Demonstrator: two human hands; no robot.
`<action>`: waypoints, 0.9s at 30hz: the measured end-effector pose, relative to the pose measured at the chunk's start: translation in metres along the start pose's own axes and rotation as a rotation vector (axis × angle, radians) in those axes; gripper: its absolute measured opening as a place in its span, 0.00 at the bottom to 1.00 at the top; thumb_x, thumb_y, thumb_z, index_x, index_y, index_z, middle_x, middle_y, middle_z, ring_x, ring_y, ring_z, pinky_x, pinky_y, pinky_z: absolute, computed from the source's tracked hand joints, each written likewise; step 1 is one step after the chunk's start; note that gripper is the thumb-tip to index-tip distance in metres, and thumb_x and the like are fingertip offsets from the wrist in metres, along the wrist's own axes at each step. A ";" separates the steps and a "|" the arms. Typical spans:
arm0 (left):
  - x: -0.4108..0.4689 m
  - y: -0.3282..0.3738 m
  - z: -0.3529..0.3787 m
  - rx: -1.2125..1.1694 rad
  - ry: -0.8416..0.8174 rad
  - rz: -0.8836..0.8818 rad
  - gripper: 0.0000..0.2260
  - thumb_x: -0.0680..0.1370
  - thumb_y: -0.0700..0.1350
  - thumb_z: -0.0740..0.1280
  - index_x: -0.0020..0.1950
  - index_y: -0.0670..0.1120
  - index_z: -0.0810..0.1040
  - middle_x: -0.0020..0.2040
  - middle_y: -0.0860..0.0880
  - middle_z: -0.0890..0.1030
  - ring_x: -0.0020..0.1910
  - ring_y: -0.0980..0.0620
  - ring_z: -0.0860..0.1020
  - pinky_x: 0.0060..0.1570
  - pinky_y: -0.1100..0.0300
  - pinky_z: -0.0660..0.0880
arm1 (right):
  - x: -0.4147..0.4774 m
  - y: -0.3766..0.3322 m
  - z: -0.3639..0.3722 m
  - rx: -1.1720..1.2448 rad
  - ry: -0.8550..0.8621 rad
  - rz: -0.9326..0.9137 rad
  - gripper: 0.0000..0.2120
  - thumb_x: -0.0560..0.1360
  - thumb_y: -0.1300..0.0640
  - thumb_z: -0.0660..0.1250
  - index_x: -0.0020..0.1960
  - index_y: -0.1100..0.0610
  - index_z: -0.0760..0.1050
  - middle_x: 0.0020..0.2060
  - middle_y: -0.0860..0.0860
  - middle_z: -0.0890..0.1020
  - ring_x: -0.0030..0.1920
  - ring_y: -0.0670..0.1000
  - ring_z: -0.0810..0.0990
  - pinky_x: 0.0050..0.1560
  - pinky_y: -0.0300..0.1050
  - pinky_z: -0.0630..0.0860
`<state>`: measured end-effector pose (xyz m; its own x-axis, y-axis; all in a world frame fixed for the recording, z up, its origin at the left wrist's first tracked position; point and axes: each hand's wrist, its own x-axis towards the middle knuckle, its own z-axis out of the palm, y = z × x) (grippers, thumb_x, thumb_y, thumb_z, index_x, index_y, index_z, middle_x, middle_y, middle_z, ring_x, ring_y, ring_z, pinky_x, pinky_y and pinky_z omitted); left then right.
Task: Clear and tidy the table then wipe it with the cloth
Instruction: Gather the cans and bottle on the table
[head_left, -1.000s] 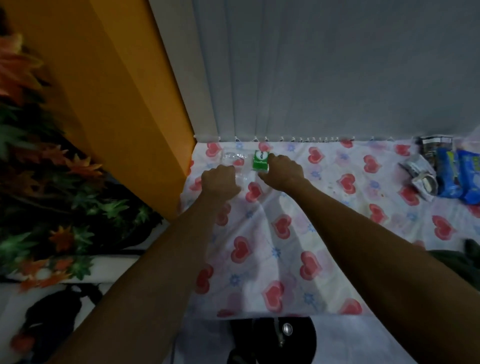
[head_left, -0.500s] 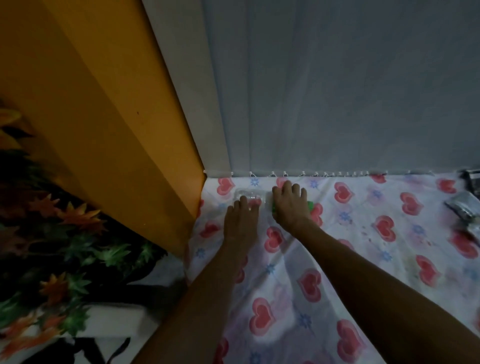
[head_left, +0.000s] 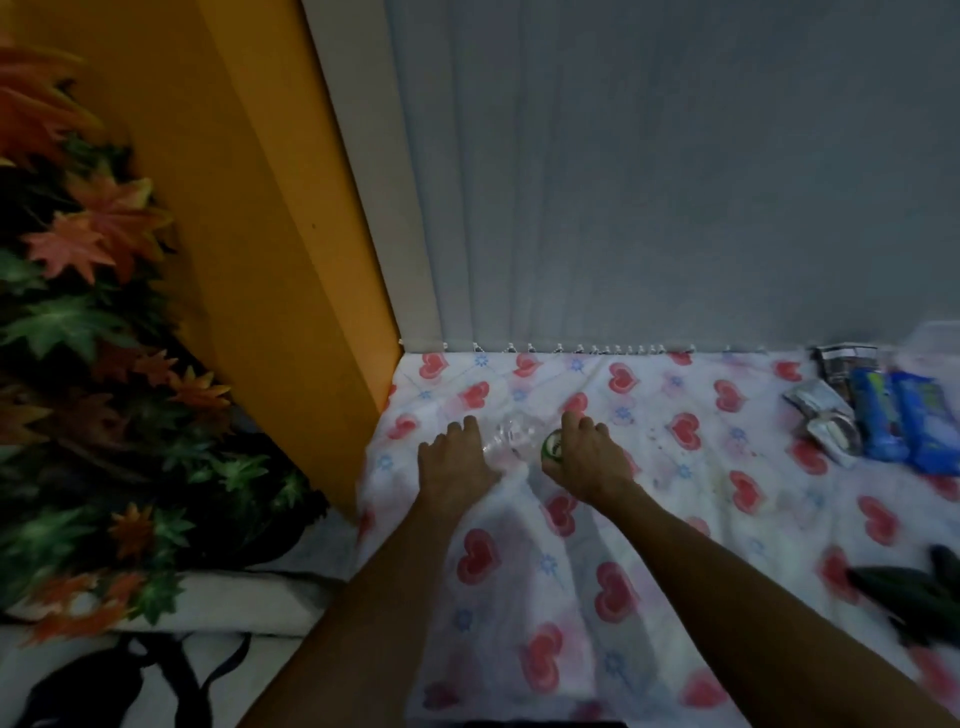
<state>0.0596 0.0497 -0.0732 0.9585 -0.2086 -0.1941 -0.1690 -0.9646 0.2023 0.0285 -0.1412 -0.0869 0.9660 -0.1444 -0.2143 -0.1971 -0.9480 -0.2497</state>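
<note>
The table (head_left: 649, 545) wears a white cover printed with red hearts. Near its far left corner my left hand (head_left: 457, 465) grips a clear crumpled plastic bottle (head_left: 511, 439) that lies between my hands. My right hand (head_left: 587, 457) is closed over a small green item (head_left: 551, 446), of which only the left end shows. Both hands rest low on the cover. A dark cloth (head_left: 914, 597) lies at the right edge, blurred.
Silver wrappers (head_left: 826, 421) and blue snack packets (head_left: 904, 421) lie at the far right. Grey vertical blinds (head_left: 649, 208) hang behind the table. An orange panel (head_left: 249, 208) and artificial leaves (head_left: 88, 338) stand on the left. A dark bag (head_left: 104, 691) is on the floor.
Both hands have drawn back a little from the blinds toward me, taking the clear bottle and green item along. The view swung right, bringing the packets and dark cloth back in.
</note>
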 end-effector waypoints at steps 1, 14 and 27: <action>-0.018 0.008 -0.004 -0.032 -0.027 -0.039 0.36 0.70 0.63 0.71 0.71 0.46 0.65 0.64 0.44 0.75 0.63 0.42 0.76 0.61 0.47 0.72 | -0.021 0.006 -0.004 -0.015 0.000 -0.003 0.36 0.76 0.43 0.68 0.73 0.59 0.58 0.64 0.61 0.72 0.62 0.60 0.73 0.58 0.54 0.78; -0.276 0.085 0.060 -0.128 -0.169 -0.177 0.37 0.71 0.65 0.70 0.71 0.45 0.65 0.65 0.43 0.74 0.63 0.41 0.76 0.61 0.49 0.73 | -0.292 0.098 0.008 0.028 -0.065 -0.080 0.30 0.74 0.42 0.67 0.67 0.59 0.65 0.59 0.61 0.75 0.59 0.62 0.74 0.53 0.54 0.77; -0.373 0.100 0.186 -0.129 -0.434 -0.268 0.26 0.75 0.62 0.66 0.68 0.50 0.73 0.66 0.46 0.77 0.64 0.43 0.77 0.62 0.52 0.73 | -0.398 0.128 0.142 0.297 -0.401 0.282 0.35 0.76 0.46 0.66 0.76 0.63 0.60 0.68 0.62 0.74 0.66 0.62 0.74 0.62 0.49 0.72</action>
<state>-0.3574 0.0009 -0.1596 0.7763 -0.0316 -0.6295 0.1248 -0.9713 0.2026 -0.4052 -0.1642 -0.1678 0.7417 -0.2062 -0.6382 -0.5324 -0.7599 -0.3731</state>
